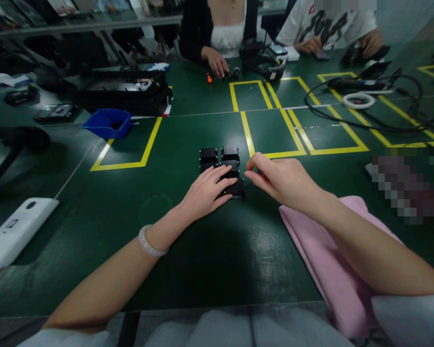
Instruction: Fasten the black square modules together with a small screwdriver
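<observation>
Several small black box-shaped parts (230,153) with shiny bits at their corners stand close together in two columns on the green table (202,260). My left hand (208,188) lies over the nearer ones, fingers stretched out and touching their tops; it covers part of the left column. Just right of the group, my right hand (282,178) is closed in a pinch, thumb against forefinger. A thin dark thing seems to show below its fingertips, too small to name. Under my right forearm a folded pink cloth (311,241) hangs over the table's front edge.
Yellow tape frames (275,155) mark the table. At left are a blue bin (110,123), stacked black trays (126,91) and a white device (20,231). Black cables (369,123) lie at right. Two people sit opposite, one person's hand (217,62) near small parts.
</observation>
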`<state>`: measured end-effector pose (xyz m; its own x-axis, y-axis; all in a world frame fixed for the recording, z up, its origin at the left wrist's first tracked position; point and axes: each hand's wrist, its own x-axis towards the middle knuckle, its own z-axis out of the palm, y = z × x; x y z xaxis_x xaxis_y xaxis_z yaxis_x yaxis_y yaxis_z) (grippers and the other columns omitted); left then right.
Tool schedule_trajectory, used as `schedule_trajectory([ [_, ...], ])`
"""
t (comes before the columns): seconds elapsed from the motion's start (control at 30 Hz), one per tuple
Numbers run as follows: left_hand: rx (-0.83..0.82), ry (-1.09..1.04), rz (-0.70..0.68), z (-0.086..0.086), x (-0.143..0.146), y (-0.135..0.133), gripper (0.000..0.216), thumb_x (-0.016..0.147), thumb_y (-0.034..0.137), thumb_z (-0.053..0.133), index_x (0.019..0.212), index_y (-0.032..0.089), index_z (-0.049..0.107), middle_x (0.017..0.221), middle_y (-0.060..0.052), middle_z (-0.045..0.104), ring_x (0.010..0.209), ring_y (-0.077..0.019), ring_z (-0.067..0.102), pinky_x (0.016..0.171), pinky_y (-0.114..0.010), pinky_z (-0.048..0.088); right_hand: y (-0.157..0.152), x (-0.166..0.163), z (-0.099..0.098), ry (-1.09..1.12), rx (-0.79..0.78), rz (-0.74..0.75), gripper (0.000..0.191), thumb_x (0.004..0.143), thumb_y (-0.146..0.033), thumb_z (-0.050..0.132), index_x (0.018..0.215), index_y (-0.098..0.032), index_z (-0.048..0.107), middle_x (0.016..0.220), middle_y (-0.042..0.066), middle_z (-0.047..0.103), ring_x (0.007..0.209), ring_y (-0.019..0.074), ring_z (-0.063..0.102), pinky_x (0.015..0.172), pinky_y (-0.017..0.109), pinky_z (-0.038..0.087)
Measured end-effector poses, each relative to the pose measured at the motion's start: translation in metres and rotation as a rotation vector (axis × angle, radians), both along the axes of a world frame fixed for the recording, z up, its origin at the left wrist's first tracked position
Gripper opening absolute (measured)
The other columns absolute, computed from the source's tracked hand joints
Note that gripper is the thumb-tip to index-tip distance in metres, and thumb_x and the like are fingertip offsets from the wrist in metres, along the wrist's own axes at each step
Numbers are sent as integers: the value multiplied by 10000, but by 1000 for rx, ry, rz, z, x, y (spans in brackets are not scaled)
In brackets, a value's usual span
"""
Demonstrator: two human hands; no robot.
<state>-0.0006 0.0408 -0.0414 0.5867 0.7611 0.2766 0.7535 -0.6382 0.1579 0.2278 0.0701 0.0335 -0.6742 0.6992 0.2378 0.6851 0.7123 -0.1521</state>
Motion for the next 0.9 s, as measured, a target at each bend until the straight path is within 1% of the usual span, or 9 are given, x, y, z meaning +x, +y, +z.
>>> schedule_trajectory([
  [0.17, 6, 0, 1, 1, 0, 0, 371, 942, 317, 518, 1292, 194, 523, 1479, -123, 419, 1380, -263, 381, 1148, -490, 300, 0, 0, 1, 42, 1, 18, 242, 963, -308, 355, 1081, -170, 515, 717, -9, 636, 573, 133, 568, 514, 235, 268],
  [0.33, 10, -2, -2, -1, 1, 0, 378, 945, 321, 513, 1303, 198, 514, 1468, -115, 436, 1373, -254, 392, 1147, -483, 301, -1, 1, 2, 6, -13, 9, 299, 974, -381, 338, 1049, -169, 536, 682, -4, 628, 577, 147, 576, 517, 241, 269],
  [0.5, 7, 5, 2, 0, 1, 0, 375, 946, 324, 510, 1298, 193, 516, 1467, -113, 436, 1373, -252, 390, 1151, -479, 296, -1, 0, 1, 39, 4, 20, 244, 961, -304, 358, 1070, -167, 528, 713, -8, 638, 574, 134, 575, 514, 238, 272],
  [0.63, 7, 13, 5, -1, 0, 0, 388, 943, 318, 516, 1311, 195, 508, 1467, -108, 437, 1373, -247, 389, 1154, -472, 293, 0, 1, 1, -3, 14, 1, 307, 969, -397, 351, 1018, -173, 555, 644, -10, 613, 573, 153, 587, 515, 245, 268],
  [0.67, 7, 13, 5, -1, 0, 0, 388, 941, 320, 518, 1309, 195, 509, 1466, -108, 438, 1372, -247, 390, 1154, -472, 292, 0, 1, 1, -10, 22, -4, 303, 969, -387, 348, 1011, -173, 558, 640, -10, 611, 572, 153, 587, 515, 246, 266],
  [0.8, 9, 9, 7, -1, 0, 0, 380, 937, 326, 526, 1294, 194, 522, 1458, -110, 447, 1367, -250, 397, 1150, -474, 299, -1, 0, 1, 13, 19, -13, 239, 942, -279, 374, 1083, -166, 530, 699, -11, 642, 572, 145, 590, 506, 246, 261],
  [0.9, 8, 6, 6, -1, 1, 0, 380, 939, 319, 521, 1298, 194, 519, 1459, -109, 446, 1368, -249, 397, 1151, -474, 299, -1, 0, 1, 13, 24, -22, 280, 961, -352, 358, 1062, -167, 543, 691, -3, 647, 593, 156, 602, 515, 248, 264],
])
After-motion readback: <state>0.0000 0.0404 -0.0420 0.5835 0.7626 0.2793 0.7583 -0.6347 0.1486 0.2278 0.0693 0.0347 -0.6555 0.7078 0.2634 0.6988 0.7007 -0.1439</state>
